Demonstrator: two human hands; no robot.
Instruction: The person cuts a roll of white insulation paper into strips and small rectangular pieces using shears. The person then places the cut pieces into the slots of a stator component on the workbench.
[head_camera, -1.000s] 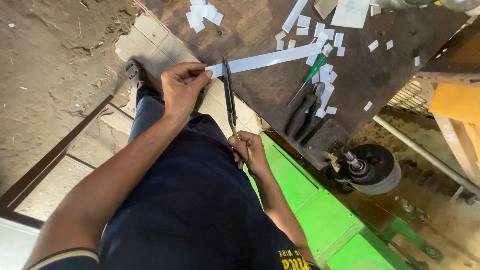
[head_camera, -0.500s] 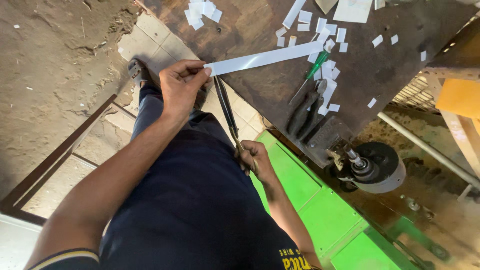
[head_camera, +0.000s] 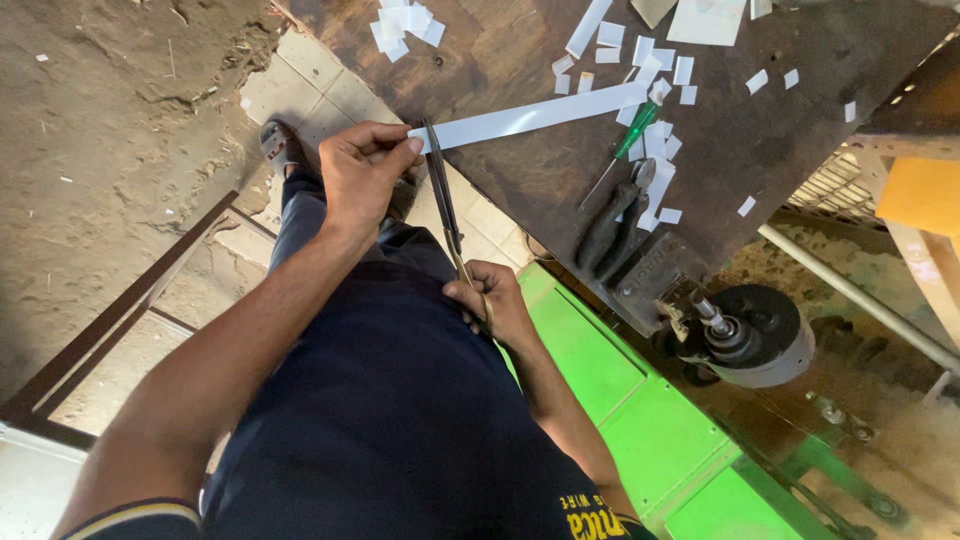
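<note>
**Head view: scissors now meet the white strip at its held end**

Head view shows the left hand (head_camera: 365, 170) with its grip pinched on the near end of a long white strip (head_camera: 530, 115), which reaches from the fingers out over the dark bench (head_camera: 500, 60). The right hand (head_camera: 495, 305) is clenched round the handles of long scissors (head_camera: 445, 215), held low against the lap. Compared with a second ago, the strip has swung from a slanted line to one lying flatter across the bench edge. The handle hand has dropped closer to the body. The blades now stand right beside the left fingertips, with the strip running between or just across them. Whether they are already biting cannot be told. That places the blades a short piece in from the held end, much like the small white cut pieces (head_camera: 405, 22) lying in a heap on the far bench and scattered around its middle.

No box, tray or other container shows. The cut pieces lie loose on the bench, along with a green-handled screwdriver (head_camera: 630, 135) and dark pliers (head_camera: 615, 220) near its edge. A green frame (head_camera: 620, 400) sits below the bench beside the person's leg.
</note>
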